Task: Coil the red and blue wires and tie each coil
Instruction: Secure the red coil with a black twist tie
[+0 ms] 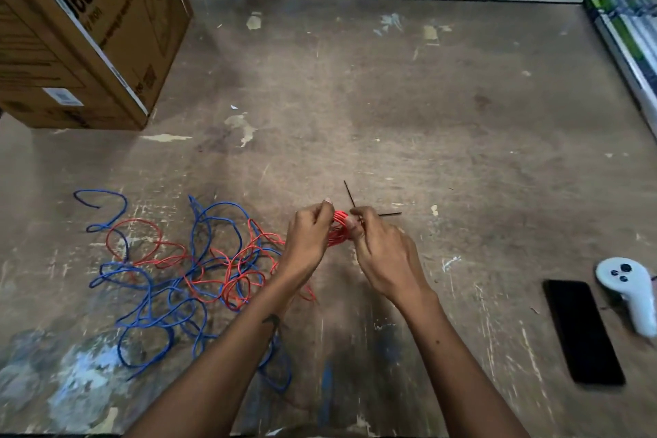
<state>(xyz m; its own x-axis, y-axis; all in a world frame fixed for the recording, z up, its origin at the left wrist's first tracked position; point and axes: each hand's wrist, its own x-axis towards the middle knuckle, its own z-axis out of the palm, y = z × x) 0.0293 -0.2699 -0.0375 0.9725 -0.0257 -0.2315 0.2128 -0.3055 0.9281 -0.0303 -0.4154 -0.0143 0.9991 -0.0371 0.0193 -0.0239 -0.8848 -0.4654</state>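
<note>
A small red wire coil [337, 232] is held between both hands above the worn table [391, 99]. My left hand [308, 237] grips the coil's left side with curled fingers. My right hand [382, 251] holds the coil's right side and pinches a thin black tie [350, 196] whose two ends stick up and out to the right. More red wire [227, 270] trails left from the coil into a loose tangle with the blue wire [160, 299], which lies spread on the table at lower left.
A large cardboard box [81, 32] stands at the back left. A black phone [583, 331] and a white controller [629, 292] lie at the right. Long boxed items [629, 39] line the right edge. A shelf runs behind the table.
</note>
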